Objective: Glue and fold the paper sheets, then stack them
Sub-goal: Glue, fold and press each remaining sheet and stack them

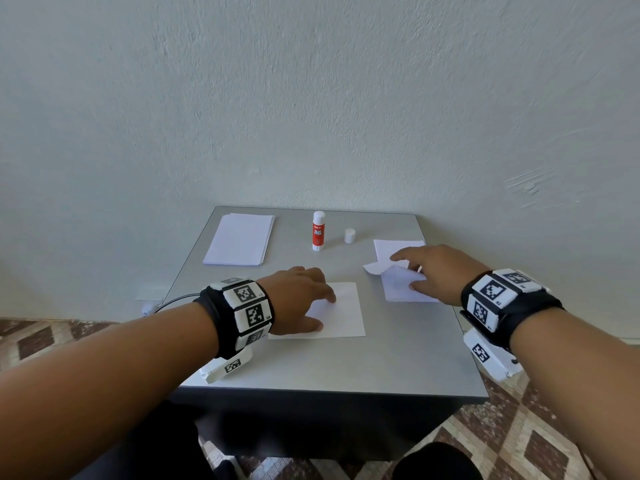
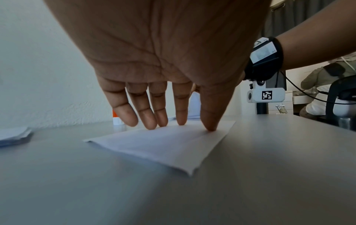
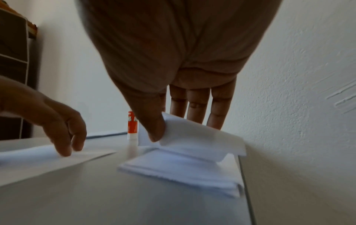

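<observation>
A folded white sheet (image 1: 346, 311) (image 2: 163, 146) lies flat at the middle of the grey table (image 1: 311, 365). My left hand (image 1: 325, 306) (image 2: 179, 126) rests on its left part, its straight fingertips and thumb pressing down. At the right, my right hand (image 1: 412, 271) (image 3: 173, 126) pinches another folded sheet (image 1: 391, 249) (image 3: 202, 140) between thumb and fingers, holding it bent over a small stack of folded sheets (image 1: 405, 292) (image 3: 183, 170). An uncapped glue stick (image 1: 318, 232) (image 3: 133, 126) stands at the back, with its white cap (image 1: 349, 235) beside it.
A pile of flat unfolded sheets (image 1: 239, 242) lies at the table's back left corner. The table stands against a pale wall, and its right edge runs close by the folded stack. A seated person (image 2: 318, 79) is off to the right.
</observation>
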